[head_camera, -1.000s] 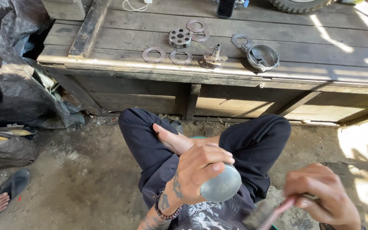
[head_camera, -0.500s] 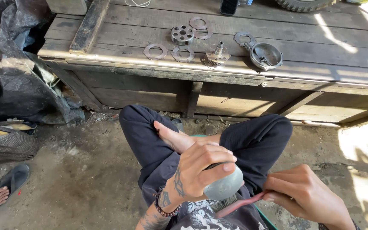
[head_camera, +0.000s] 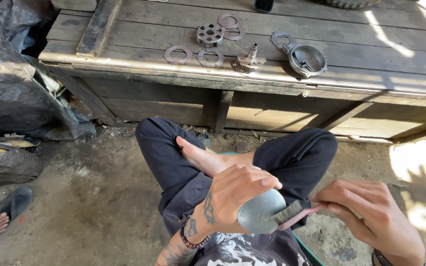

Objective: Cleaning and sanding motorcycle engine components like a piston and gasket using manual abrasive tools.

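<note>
My left hand [head_camera: 235, 194] grips a round grey metal part [head_camera: 262, 213] over my lap, fingers curled over its top. My right hand [head_camera: 371, 216] pinches a small brush with a pink handle [head_camera: 299, 216]; its dark bristles touch the right side of the metal part. I sit cross-legged in dark trousers [head_camera: 173, 162], one bare foot [head_camera: 200, 155] resting on my knee.
A wooden platform [head_camera: 371, 44] ahead carries several flat metal rings [head_camera: 178, 55], a drilled round hub [head_camera: 209, 34], a geared shaft piece [head_camera: 248, 60] and a round metal cover [head_camera: 307, 60]. Black plastic sheeting [head_camera: 16, 83] lies left. Another person's foot and a sandal [head_camera: 13, 204] are at bottom left.
My right hand has shifted right and up, drawing the brush across the metal part's side. My left hand keeps its hold, turned slightly.
</note>
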